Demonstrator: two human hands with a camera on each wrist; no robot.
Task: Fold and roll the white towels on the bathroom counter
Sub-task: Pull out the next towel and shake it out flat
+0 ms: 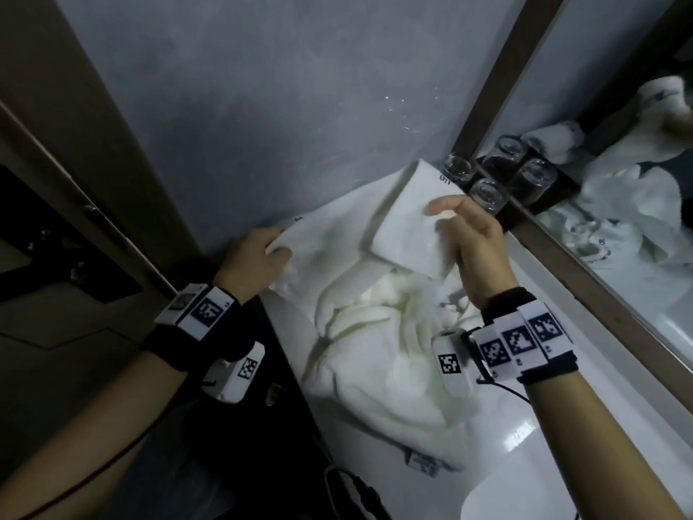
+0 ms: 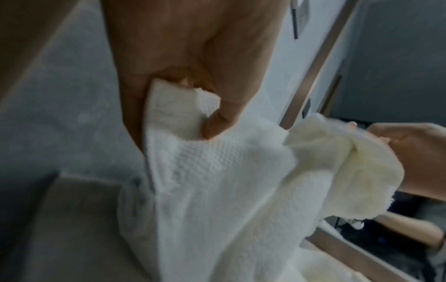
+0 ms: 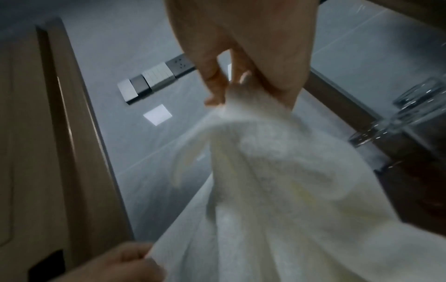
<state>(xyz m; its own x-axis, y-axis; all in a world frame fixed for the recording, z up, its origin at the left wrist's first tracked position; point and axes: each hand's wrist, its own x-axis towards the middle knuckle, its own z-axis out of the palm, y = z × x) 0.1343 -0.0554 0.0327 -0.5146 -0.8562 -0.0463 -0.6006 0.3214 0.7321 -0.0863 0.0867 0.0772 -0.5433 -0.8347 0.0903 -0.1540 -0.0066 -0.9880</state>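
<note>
A white towel is held up above the white counter, stretched between both hands. My left hand pinches its left corner; the left wrist view shows thumb and fingers clamped on the waffle-textured edge. My right hand grips the other end, where a flap of the towel is folded over. In the right wrist view the fingers pinch the gathered cloth. More crumpled white towel lies heaped on the counter below.
Two upturned drinking glasses stand at the back right by the brown-framed mirror, which reflects towels. A grey wall is behind, a door frame at left. Wall switches show in the right wrist view. A sink rim lies near bottom right.
</note>
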